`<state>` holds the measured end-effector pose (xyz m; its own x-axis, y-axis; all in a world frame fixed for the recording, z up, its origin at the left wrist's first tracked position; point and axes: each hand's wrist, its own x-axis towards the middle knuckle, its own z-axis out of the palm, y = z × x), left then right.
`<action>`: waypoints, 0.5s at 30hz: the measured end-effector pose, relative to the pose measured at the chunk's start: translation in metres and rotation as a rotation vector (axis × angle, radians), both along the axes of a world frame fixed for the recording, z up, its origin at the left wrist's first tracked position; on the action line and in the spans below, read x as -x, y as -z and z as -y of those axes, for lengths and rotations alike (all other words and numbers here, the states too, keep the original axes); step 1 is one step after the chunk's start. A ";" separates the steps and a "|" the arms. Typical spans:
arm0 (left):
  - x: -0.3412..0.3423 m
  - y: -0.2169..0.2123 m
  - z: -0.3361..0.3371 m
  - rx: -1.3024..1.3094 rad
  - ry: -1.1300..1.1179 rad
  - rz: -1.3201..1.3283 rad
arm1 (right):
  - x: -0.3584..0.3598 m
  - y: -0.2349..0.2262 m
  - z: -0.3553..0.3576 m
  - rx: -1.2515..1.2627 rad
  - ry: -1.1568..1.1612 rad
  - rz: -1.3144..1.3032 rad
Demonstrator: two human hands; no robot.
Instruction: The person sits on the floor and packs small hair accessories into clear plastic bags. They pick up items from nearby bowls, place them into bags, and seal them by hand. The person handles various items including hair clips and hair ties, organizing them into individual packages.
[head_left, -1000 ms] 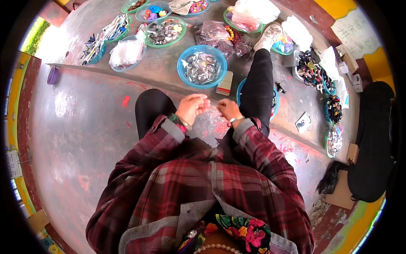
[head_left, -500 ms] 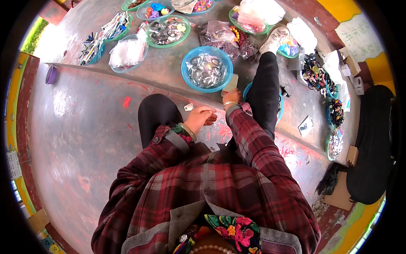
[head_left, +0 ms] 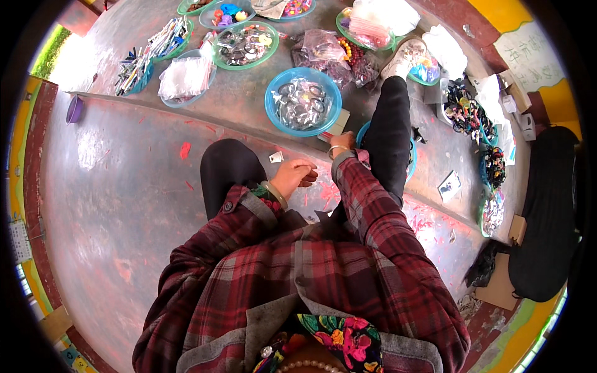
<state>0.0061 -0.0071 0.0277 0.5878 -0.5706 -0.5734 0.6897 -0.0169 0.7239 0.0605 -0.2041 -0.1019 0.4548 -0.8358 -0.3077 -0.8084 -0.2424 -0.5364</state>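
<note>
A plaid jacket (head_left: 311, 267) fills the near middle, with a black bag (head_left: 482, 268) on the ground to the right. Past the cuffs, the left hand (head_left: 295, 176) hangs in front of the near step, its fingers close together and bent; whether it holds anything cannot be told. A small white piece (head_left: 276, 157) lies just beyond it, to the left. The right hand (head_left: 342, 142) reaches farther, its fingers curled in, at the near end of a tan block (head_left: 341, 121); its grip cannot be made out.

That block lies on the raised floor, between a blue basin (head_left: 305, 132) of wrapped packets (head_left: 303, 102) on its left and the right leg (head_left: 390, 133). Well to the right lies a card (head_left: 449, 186). Left and farther sits a basket of clear bags (head_left: 189, 76). Beyond the basin lie purple packets (head_left: 321, 51), and to their left stands a green basket (head_left: 274, 48).
</note>
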 end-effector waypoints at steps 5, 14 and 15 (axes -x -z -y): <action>-0.002 0.001 0.000 -0.017 0.013 -0.001 | -0.005 -0.017 -0.005 -0.082 0.106 0.027; -0.003 0.007 -0.001 -0.049 0.024 -0.020 | -0.034 0.025 -0.002 -0.007 0.161 -0.103; -0.002 0.006 -0.001 -0.050 0.022 -0.021 | -0.035 0.037 0.004 -0.064 0.041 -0.131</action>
<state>0.0082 -0.0065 0.0216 0.5629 -0.5535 -0.6138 0.7040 -0.0679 0.7069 0.0954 -0.2079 -0.1389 0.3733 -0.8296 -0.4152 -0.8811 -0.1770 -0.4385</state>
